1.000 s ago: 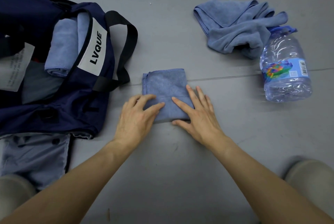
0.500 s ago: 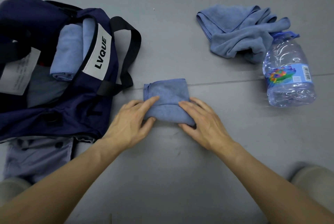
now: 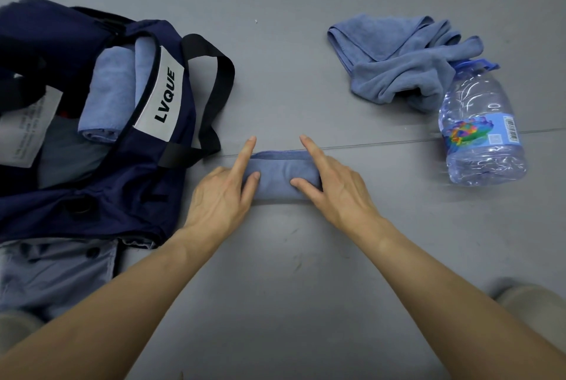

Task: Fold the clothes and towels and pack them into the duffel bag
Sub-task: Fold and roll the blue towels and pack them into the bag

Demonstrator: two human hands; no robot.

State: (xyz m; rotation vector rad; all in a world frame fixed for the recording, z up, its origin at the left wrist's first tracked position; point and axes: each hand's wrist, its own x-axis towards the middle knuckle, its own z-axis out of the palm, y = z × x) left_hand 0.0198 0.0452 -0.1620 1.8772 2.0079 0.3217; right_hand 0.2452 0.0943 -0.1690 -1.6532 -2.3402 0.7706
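1. A small blue microfibre towel [image 3: 281,177] lies on the grey floor [image 3: 291,287] as a narrow roll or fold, long side running left to right, just near of a thin seam in the floor.
2. The left hand [image 3: 220,195] holds the towel's left end. Its index finger lies straight over the top and points past the far edge, while the thumb presses the near face, so the end is pinched between them.
3. The right hand [image 3: 333,192] mirrors it at the right end, index finger straight across the top and thumb against the near face, pinching.
4. A navy fabric duffel bag [image 3: 92,195] lies open to the left, near the left hand but apart from the towel. It has a white label reading LVQUE and a black webbing strap [image 3: 214,79].
5. Inside the bag's opening lies a rolled light-blue towel [image 3: 107,94], and beside it a white printed paper tag [image 3: 24,134].
6. A grey-blue buttoned garment [image 3: 55,275] lies flat at the bag's near edge, partly under it.
7. At far right is a crumpled blue towel [image 3: 398,67], unfolded. It touches the cap end of a clear plastic water bottle [image 3: 481,137] lying on its side.
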